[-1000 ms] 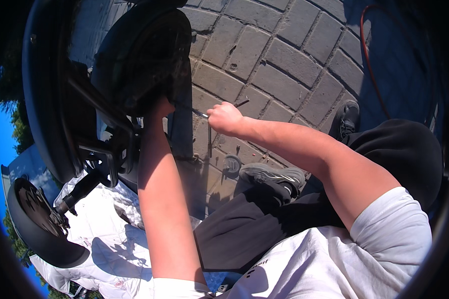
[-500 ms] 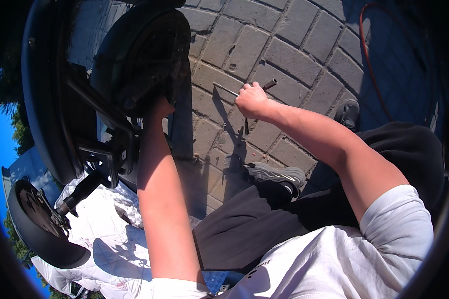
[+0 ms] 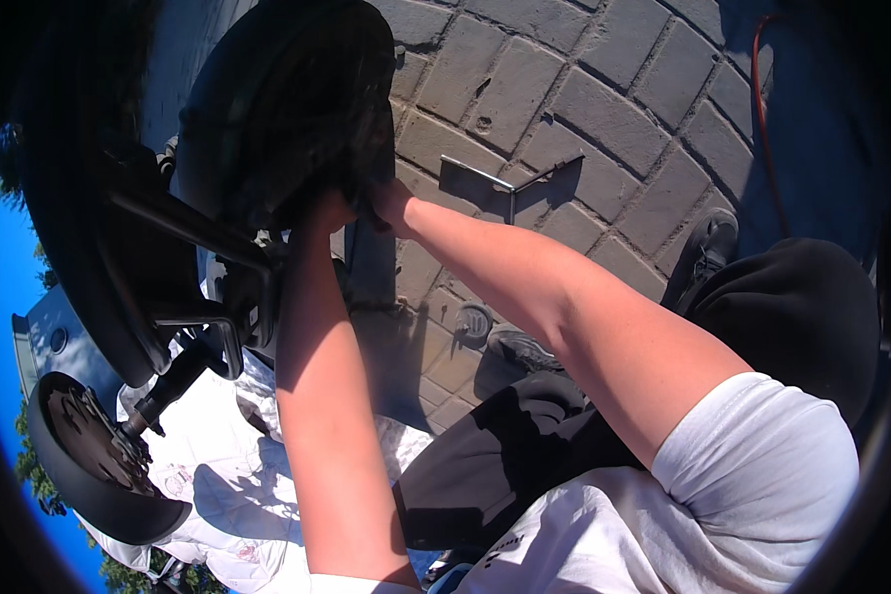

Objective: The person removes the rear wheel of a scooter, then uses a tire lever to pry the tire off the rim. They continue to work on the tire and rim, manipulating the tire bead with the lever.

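A black wheel point(image 3: 267, 99) stands in deep shadow at the upper left, beside a black curved body and bent metal bracket point(image 3: 203, 322). My left hand point(image 3: 330, 208) reaches into the wheel's lower hub area, its fingers hidden in the dark. Close to its right, at the wheel's lower edge, is my right hand point(image 3: 389, 203); its fingers are shaded and what they touch is unclear. A three-armed Y-shaped socket wrench point(image 3: 512, 188) lies on the pavers to the right of both hands.
Grey pavers point(image 3: 604, 119) surround a small round object point(image 3: 473, 322) near my shoe point(image 3: 525, 346). A red hose point(image 3: 759, 89) runs along the right. A white quilted cover point(image 3: 247, 495) and another black curved part point(image 3: 104, 465) are at lower left.
My right hand has let go of the wrench, now on the pavers, and moved left to the wheel beside my left hand. The view has shifted slightly.
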